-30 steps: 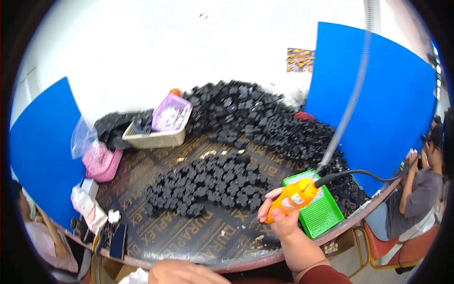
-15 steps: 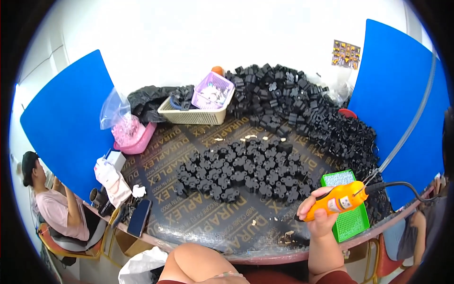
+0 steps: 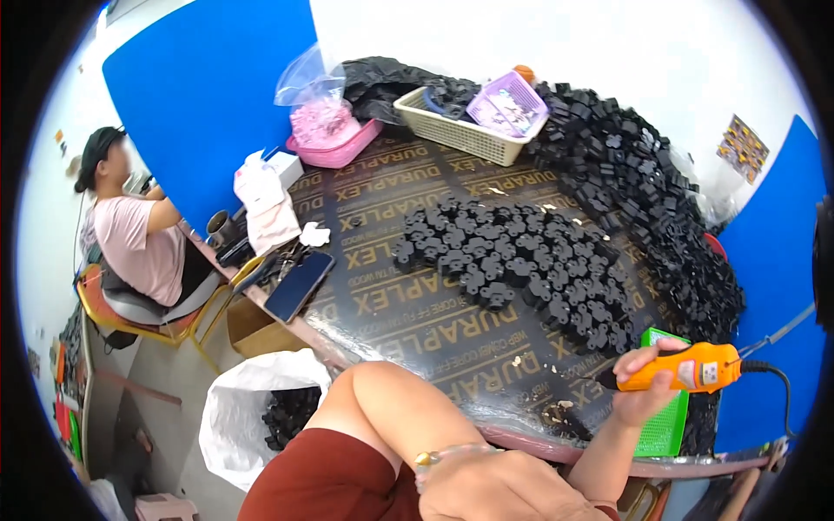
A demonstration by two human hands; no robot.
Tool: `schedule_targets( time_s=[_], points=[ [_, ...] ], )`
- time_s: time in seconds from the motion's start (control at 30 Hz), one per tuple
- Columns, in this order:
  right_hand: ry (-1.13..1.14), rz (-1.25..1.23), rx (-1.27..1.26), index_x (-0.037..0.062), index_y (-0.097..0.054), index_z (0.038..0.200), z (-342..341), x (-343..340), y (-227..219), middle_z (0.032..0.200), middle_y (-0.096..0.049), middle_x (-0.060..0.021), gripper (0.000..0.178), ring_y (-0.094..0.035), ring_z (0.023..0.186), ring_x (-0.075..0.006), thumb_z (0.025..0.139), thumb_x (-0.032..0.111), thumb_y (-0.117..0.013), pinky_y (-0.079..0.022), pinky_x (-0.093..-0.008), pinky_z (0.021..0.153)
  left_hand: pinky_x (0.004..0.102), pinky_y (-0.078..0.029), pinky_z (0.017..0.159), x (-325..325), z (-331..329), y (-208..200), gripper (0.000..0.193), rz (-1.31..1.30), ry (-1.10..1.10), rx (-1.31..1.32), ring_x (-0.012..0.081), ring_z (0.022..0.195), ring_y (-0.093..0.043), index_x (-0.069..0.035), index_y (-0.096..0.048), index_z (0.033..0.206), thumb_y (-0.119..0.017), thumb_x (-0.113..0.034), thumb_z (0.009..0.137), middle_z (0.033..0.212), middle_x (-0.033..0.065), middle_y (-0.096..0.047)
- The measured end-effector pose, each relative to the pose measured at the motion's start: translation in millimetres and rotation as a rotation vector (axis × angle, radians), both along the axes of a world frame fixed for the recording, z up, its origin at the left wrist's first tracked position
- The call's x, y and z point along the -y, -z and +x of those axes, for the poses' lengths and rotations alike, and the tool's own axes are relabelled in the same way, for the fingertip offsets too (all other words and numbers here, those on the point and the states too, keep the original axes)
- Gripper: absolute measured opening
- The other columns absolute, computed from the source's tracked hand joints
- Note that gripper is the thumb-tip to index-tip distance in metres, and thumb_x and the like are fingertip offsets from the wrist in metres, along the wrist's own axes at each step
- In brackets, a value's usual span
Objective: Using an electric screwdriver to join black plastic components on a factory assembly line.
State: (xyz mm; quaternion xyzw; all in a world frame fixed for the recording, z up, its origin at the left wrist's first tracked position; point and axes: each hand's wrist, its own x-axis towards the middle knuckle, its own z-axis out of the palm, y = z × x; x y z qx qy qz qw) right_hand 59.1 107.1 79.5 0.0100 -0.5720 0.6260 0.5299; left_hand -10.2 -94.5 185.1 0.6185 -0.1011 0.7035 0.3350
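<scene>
My right hand (image 3: 647,382) is wrapped round an orange electric screwdriver (image 3: 699,367) with a black cord at its back end. Its dark tip points left, above the table near the front edge. Partly under that hand and tool is a green basket (image 3: 665,430). My left arm is bent across the lower edge, with a beaded bracelet at the wrist. Close to my body, the back of my left hand (image 3: 499,486) shows, but its fingers are out of sight. On the table, a flat cluster of black plastic parts (image 3: 521,256) lies left of the screwdriver.
Black parts are heaped (image 3: 608,148) along the far right. At the back stand a cream basket (image 3: 460,135), a purple basket (image 3: 508,104) and a pink basket (image 3: 339,148). A phone (image 3: 300,286) lies on the left edge. Below is a white bag (image 3: 230,425). Beyond a blue panel (image 3: 217,95) sits a person (image 3: 139,234).
The view has swung left, so the table appears shifted right and the white bag shows more fully. More of my left hand is visible. My right hand still holds the screwdriver.
</scene>
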Motion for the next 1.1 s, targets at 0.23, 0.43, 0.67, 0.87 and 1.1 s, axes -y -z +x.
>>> schedule_targets(
  time_s=[0.23,0.43,0.67,0.87,1.1],
  points=[
    [-0.055,0.008,0.007,0.0059,-0.041,0.109,3.7,3.5,0.7,0.063,-0.052,-0.0059,0.048,-0.047,0.046,-0.013,0.087,0.043,-0.062,-0.042,-0.0247,0.042,0.0489,-0.049,0.079,-5.9,12.0,12.2,0.035,0.157,-0.146,-0.019,0.0444,0.097,-0.061,0.011,-0.058,0.11,-0.047,-0.02,0.097,0.113,0.0321,-0.057],
    [-0.048,-0.016,0.012,0.0052,-0.041,0.11,7.2,-2.8,5.7,0.063,-0.052,-0.0059,0.048,-0.047,0.046,-0.013,0.087,0.042,-0.061,-0.042,-0.0246,0.043,0.0483,-0.05,0.079,7.1,16.1,29.5,0.037,-0.003,-0.2,-0.061,0.0432,0.098,-0.061,0.013,-0.057,0.11,-0.048,-0.02,0.096,0.108,0.031,-0.059],
    [-0.024,0.014,0.008,0.0057,-0.041,0.11,1.0,0.4,1.8,0.064,-0.051,-0.0049,0.048,-0.047,0.047,-0.0123,0.087,0.043,-0.061,-0.041,-0.0247,0.044,0.0371,-0.053,0.071,39.7,-31.2,79.5,0.033,-0.207,-0.723,-0.486,0.031,0.077,-0.064,0.002,-0.062,0.105,-0.062,-0.026,0.088,0.097,0.0147,-0.065],
    [0.01,-0.004,0.029,0.0034,-0.041,0.111,0.0,-9.8,7.4,0.066,-0.053,-0.0079,0.05,-0.05,0.051,-0.014,0.087,0.041,-0.063,-0.043,-0.0244,0.045,0.0286,-0.05,0.067,86.8,-196.5,94.8,0.025,-1.194,-2.157,-0.343,0.0204,0.075,-0.065,-0.002,-0.066,0.092,-0.075,-0.016,0.075,0.084,0.0105,-0.067],
    [-0.018,-0.02,0.062,0.0025,-0.042,0.111,-2.4,-6.0,8.0,0.066,-0.054,-0.0082,0.05,-0.049,0.049,-0.0143,0.086,0.04,-0.064,-0.044,-0.0257,0.046,0.0569,0.001,0.111,187.7,-317.0,155.6,0.023,-1.644,-2.462,-1.575,0.0301,0.143,-0.005,-0.02,-0.074,0.091,-0.064,-0.037,0.078,0.151,0.014,-0.026]
  ],
)
